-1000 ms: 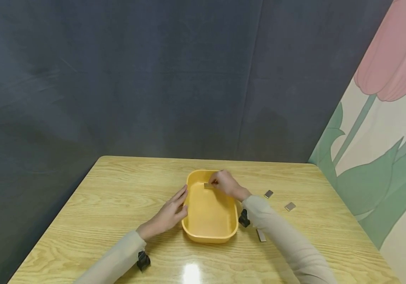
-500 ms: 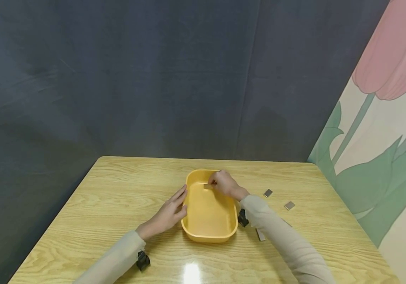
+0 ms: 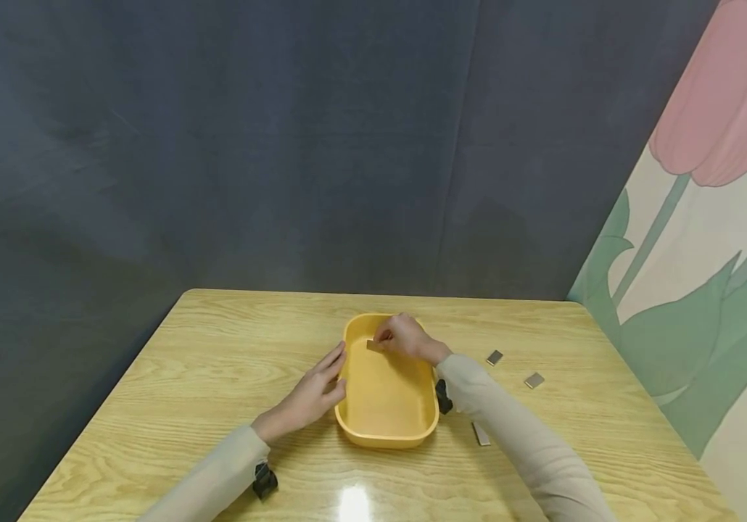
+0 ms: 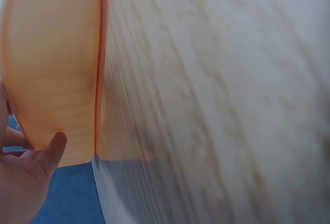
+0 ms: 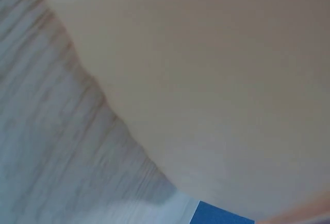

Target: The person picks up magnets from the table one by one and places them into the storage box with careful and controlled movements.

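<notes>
A yellow rectangular plastic basin (image 3: 383, 439) with rounded corners stands on the wooden table. My left hand (image 3: 308, 395) rests against its left side, fingers extended along the rim; in the left wrist view that hand (image 4: 31, 175) has its thumb on the outer wall of the basin (image 4: 56, 80). Inside the far part of the basin, my right hand (image 3: 406, 338) pinches a small flat grey-brown rectangular block (image 3: 373, 346) between thumb and fingers, low over the bottom. Part of the block is hidden by the fingers. The right wrist view is mostly filled by a blurred pale surface.
To the right of the basin lie small flat grey rectangular blocks: one (image 3: 494, 357) at the back, another (image 3: 534, 380) farther right, and a third (image 3: 481, 433) beside the right sleeve. A dark curtain (image 3: 321, 159) hangs behind the table (image 3: 236, 341).
My right hand has shifted slightly left inside the basin, and the block it pinches has moved left and tilted a little. The left hand stays in place on the basin.
</notes>
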### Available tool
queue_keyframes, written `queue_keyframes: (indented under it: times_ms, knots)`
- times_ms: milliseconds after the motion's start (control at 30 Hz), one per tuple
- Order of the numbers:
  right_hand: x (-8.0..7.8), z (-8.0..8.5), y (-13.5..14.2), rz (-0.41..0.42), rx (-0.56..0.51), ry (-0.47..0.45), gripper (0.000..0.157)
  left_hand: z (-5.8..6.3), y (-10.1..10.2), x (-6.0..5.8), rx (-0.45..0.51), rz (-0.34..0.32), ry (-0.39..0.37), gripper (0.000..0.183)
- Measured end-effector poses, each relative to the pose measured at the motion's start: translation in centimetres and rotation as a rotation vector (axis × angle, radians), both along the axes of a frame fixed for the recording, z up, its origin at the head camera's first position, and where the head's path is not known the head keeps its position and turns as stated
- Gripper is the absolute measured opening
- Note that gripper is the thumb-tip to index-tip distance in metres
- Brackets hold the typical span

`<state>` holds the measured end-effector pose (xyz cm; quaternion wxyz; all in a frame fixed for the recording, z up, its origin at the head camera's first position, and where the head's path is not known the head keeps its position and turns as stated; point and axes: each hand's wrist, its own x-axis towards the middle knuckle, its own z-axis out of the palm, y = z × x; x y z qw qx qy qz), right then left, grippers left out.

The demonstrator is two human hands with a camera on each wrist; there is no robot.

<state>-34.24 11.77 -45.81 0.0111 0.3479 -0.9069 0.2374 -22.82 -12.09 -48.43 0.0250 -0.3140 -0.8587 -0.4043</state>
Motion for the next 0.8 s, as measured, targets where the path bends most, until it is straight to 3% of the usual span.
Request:
queue_keyframes:
  times_ms: [267, 800]
  knots:
    - [-0.15, -0.1, -0.15, -0.022, -0.047, -0.079, 0.006, 0.35, -0.16, 0.01, -0.031, 0.008, 0.006, 0.056]
    - [-0.21, -0.11, -0.27, 0.048, -0.125, -0.238, 0.009, 0.29, -0.08, -0.01, -0.029, 0.011, 0.006, 0.056]
